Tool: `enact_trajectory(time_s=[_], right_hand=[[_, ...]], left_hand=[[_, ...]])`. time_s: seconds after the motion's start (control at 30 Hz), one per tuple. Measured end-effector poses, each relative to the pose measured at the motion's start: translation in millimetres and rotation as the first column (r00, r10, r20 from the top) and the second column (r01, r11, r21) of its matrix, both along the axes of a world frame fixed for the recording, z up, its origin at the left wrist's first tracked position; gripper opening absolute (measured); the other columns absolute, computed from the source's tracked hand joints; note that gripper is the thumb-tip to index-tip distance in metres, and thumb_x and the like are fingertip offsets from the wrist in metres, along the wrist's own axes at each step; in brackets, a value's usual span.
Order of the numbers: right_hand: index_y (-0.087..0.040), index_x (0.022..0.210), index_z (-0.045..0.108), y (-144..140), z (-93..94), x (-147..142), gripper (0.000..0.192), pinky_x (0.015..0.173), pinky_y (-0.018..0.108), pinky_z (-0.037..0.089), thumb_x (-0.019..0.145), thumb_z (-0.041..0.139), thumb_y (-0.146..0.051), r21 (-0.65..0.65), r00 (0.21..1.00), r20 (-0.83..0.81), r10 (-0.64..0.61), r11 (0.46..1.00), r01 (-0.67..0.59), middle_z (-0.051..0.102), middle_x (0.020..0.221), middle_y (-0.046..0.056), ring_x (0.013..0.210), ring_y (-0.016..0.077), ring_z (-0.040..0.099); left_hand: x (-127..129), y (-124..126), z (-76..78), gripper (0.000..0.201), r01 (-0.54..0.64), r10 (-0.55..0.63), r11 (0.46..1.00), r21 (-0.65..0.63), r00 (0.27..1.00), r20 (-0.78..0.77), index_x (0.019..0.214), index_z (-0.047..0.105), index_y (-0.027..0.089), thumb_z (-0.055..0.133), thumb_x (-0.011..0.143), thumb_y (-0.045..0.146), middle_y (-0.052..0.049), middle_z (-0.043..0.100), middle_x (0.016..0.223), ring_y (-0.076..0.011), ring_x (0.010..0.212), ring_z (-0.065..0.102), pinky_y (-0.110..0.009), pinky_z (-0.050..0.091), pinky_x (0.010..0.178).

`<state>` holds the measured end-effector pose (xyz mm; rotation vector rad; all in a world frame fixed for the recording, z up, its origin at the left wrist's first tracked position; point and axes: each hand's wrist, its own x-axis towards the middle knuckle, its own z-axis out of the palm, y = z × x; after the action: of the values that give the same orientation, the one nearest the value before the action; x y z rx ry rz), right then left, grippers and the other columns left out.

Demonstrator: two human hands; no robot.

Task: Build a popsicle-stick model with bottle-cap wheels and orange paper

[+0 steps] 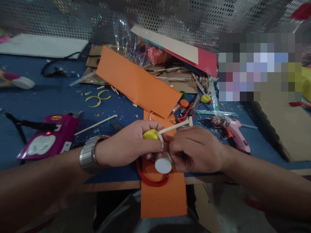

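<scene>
My left hand (pixel 123 142), with a metal-banded watch (pixel 87 155) on its wrist, is closed on a small craft piece of bottle caps and wooden sticks. A yellow cap (pixel 150 134) shows at its palm, and a white round cap (pixel 163 165) sticks out below the fingers. From the piece a wooden stick (pixel 173 126) slants up to the right, ending in a short crosspiece. My right hand (pixel 199 149) is closed against the piece's right side; its fingertips are partly hidden. Beneath both hands lies an orange sheet (pixel 164 204), with a red loop (pixel 155 183) on it.
A purple device (pixel 51 137) with a red light lies left. Right are a pink glue gun (pixel 236 134), a utility knife (pixel 194 105) and cardboard (pixel 286 126). Behind are another orange sheet (pixel 136 81), plastic wrap and scraps, before a perforated metal panel (pixel 170 16). One right-hand area is pixelated.
</scene>
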<state>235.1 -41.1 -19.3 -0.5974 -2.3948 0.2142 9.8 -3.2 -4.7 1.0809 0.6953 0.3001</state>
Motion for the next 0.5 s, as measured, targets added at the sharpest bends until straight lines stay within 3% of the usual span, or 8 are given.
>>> enact_trajectory(time_s=[0.5], right_hand=[[-0.025,0.088,0.051,0.2,-0.1,-1.7,0.019,0.061,0.026,0.044,0.095,0.054,-0.008,-0.054,1.000,0.013,-0.020,0.998,0.021,0.066,0.070,-0.003,0.060,0.0135,0.056]], left_hand=[[-1.3,1.6,-1.4,0.011,-0.005,0.005,1.000,0.004,1.000,-0.001,0.090,0.063,0.017,0.073,0.087,0.016,0.005,0.061,0.064,-0.0051,0.054,0.051,-0.011,0.043,0.049]])
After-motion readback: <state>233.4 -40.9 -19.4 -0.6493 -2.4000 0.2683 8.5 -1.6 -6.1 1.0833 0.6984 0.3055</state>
